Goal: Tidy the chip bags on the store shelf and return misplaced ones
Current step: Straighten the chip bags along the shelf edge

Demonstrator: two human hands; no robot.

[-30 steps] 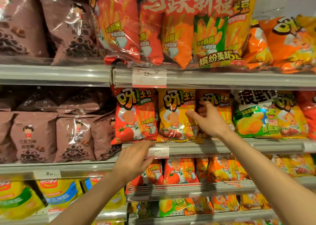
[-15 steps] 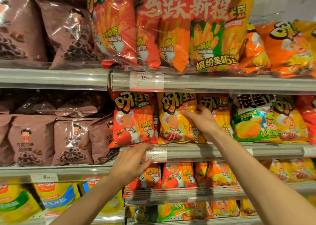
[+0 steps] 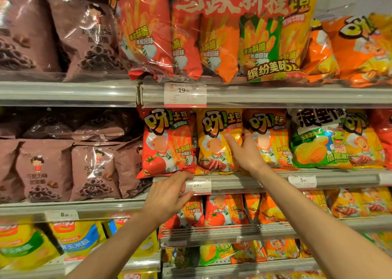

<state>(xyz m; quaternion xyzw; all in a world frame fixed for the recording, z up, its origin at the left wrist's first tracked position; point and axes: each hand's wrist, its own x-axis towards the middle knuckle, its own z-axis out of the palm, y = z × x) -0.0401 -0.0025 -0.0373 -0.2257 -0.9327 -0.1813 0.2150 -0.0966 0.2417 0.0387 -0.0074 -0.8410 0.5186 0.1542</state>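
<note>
Fingers of the right hand (image 3: 246,151) pinch the right edge of the yellow chip bag (image 3: 214,141), which stands upright (long axis vertical) on the middle shelf (image 3: 265,181), left of that hand. The left hand (image 3: 167,196), fingers loosely spread, touches the shelf edge below the red bag (image 3: 167,143).

1. Metal shelf (image 3: 265,182) with price tags carries upright chip bags: red tomato bag (image 3: 167,143), yellow bag (image 3: 212,143), orange bag (image 3: 273,143), green bag (image 3: 318,143).
2. Neighbouring left shelf (image 3: 70,207) holds brown chocolate-ring bags (image 3: 93,170).
</note>
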